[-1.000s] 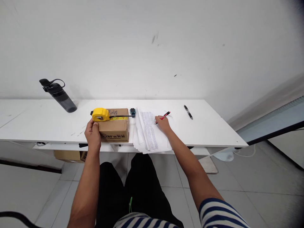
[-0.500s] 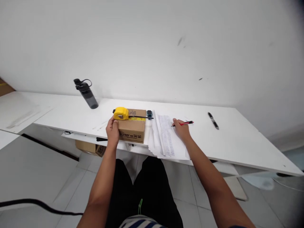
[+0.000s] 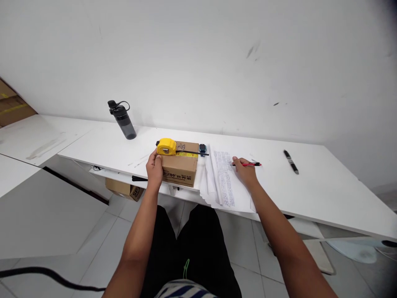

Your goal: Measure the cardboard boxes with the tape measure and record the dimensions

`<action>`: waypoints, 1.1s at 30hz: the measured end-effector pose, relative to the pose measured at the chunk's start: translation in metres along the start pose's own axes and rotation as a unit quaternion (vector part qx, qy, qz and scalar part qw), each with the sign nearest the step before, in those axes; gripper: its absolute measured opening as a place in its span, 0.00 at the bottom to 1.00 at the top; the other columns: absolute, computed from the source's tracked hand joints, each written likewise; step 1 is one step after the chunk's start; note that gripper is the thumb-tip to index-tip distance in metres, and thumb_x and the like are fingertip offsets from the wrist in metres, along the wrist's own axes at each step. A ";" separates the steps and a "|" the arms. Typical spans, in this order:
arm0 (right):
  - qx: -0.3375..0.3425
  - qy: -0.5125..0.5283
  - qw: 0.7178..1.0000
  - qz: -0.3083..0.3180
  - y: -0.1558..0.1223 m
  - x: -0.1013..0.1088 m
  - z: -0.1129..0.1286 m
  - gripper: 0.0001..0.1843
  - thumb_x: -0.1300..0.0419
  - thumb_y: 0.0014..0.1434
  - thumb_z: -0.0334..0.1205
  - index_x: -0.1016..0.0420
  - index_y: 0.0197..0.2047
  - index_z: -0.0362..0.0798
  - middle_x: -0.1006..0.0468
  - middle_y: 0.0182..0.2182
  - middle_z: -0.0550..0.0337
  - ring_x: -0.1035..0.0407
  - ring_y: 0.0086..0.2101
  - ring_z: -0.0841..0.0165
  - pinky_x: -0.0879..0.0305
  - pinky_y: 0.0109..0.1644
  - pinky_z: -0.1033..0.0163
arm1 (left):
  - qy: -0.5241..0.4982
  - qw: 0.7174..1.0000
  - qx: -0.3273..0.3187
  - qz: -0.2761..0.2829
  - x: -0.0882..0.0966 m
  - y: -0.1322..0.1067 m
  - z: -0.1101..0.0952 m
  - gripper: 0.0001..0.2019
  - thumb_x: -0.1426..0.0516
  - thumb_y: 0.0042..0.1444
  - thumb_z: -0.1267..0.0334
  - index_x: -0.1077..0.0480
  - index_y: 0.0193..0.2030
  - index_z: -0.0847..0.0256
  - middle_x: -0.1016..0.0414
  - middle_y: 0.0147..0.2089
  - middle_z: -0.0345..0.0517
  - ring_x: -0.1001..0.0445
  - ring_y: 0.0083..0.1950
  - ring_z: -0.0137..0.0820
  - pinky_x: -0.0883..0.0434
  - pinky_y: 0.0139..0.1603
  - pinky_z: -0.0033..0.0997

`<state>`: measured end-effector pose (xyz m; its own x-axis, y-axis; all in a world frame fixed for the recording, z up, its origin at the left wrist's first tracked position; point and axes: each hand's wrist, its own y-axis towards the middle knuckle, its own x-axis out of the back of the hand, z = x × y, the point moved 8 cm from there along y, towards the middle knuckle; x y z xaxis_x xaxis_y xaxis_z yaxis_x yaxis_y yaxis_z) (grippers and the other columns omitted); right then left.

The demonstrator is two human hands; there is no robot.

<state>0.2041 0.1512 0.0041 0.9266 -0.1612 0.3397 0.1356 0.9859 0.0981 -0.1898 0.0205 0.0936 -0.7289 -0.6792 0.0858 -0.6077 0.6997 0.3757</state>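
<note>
Holding red pen (image 3: 249, 164) in right hand (image 3: 245, 171) | box (image 3: 181, 166) against left hand (image 3: 154, 169)

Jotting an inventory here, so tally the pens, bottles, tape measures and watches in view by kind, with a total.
Pens: 2, the red-and-black pen in the right hand and the black-and-grey pen on the table
Bottles: 1, the dark bottle
Tape measures: 1, the yellow tape measure
Watches: 1, the watch
Total: 5

Matt cardboard box (image 3: 180, 170), smooth plastic tape measure (image 3: 166, 146), paper sheets (image 3: 226, 178), translucent plastic bottle (image 3: 125, 124) (at the box's ten o'clock).
</note>
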 end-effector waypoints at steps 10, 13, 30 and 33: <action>-0.006 -0.022 1.000 0.005 -0.002 -0.001 0.002 0.25 0.42 0.54 0.65 0.25 0.29 0.49 0.29 0.23 0.62 0.36 0.29 0.66 0.41 0.37 0.60 | -0.015 1.000 0.004 -0.006 0.000 0.000 0.000 0.18 0.48 0.60 0.62 0.27 0.55 0.59 0.24 0.58 0.45 0.29 0.60 0.37 0.35 0.64 0.37; -0.005 -0.034 0.999 0.003 0.001 -0.001 -0.001 0.24 0.42 0.55 0.63 0.25 0.32 0.50 0.27 0.27 0.60 0.34 0.32 0.65 0.40 0.39 0.59 | -0.009 1.000 0.005 -0.005 0.000 0.000 0.001 0.18 0.47 0.60 0.62 0.27 0.55 0.59 0.24 0.58 0.45 0.29 0.60 0.36 0.35 0.63 0.36; 0.190 -0.408 0.890 -0.067 -0.010 -0.032 0.059 0.28 0.54 0.57 0.28 0.29 0.59 0.50 0.37 0.62 0.41 0.39 0.58 0.48 0.42 0.55 0.39 | -0.102 0.993 0.050 -0.026 0.005 -0.006 0.011 0.19 0.46 0.57 0.62 0.25 0.54 0.58 0.24 0.57 0.47 0.29 0.60 0.40 0.37 0.66 0.44; 0.308 -0.196 0.928 -0.079 -0.032 -0.039 0.130 0.26 0.58 0.62 0.33 0.31 0.59 0.49 0.32 0.57 0.43 0.34 0.54 0.55 0.39 0.57 0.43 | -0.092 0.995 0.039 -0.020 0.005 -0.007 0.010 0.19 0.47 0.58 0.62 0.25 0.54 0.58 0.25 0.58 0.48 0.29 0.61 0.39 0.38 0.67 0.44</action>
<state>0.1181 0.1203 0.1098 0.6967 -0.4243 0.5785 -0.0797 0.7556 0.6502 -0.1926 0.0141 0.0820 -0.7452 -0.6592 -0.1006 -0.6542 0.6934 0.3020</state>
